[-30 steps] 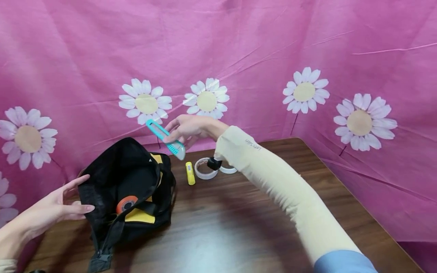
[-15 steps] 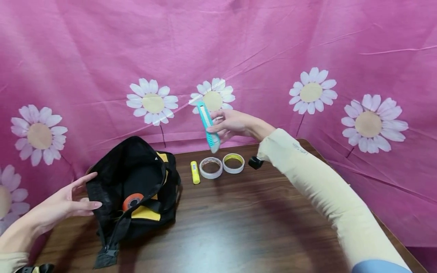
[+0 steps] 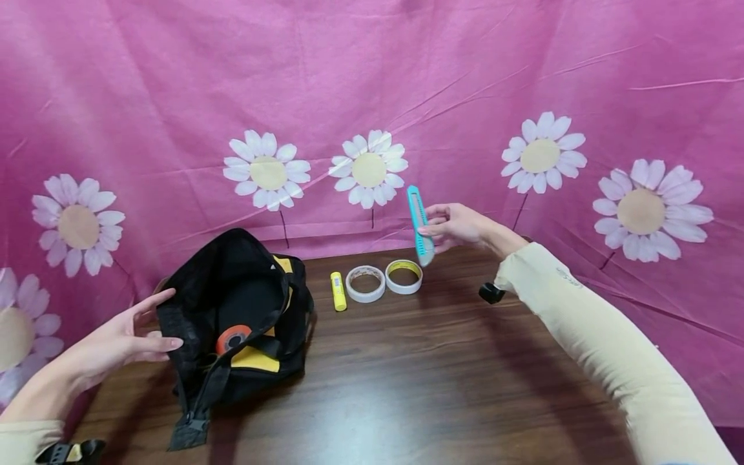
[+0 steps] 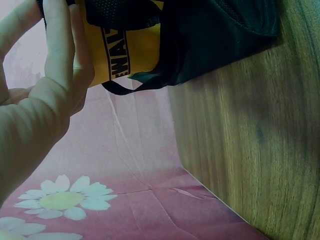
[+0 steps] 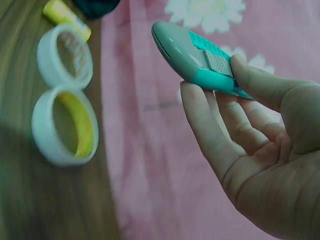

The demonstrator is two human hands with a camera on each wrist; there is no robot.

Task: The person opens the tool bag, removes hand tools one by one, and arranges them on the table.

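In the head view, the left hand (image 3: 119,343) grips the edge of the black bag (image 3: 250,386), whose mouth gapes over an orange roll (image 3: 225,340) inside. The right hand (image 3: 460,226) pinches the turquoise cutter (image 3: 420,223), which hangs raised and nearly upright, grey nose down, near the right-hand tape roll (image 3: 403,289). A second tape roll (image 3: 365,297) and a yellow stick (image 3: 338,292) stand in line on the worktop (image 3: 372,378). Any lowering should be slow and clear of that roll – a brush could shift the row.

In the left wrist view, the fingers lie up at the bag's edge beside a lettered yellow panel (image 4: 110,57); their tips are out of sight. A light, steady hold there should spare the bag from slumping.

In the right wrist view, the thumb presses right beside the cutter's slider (image 5: 218,63), with a finger beneath. No blade shows – so pressure is better kept on the body, off that slider.
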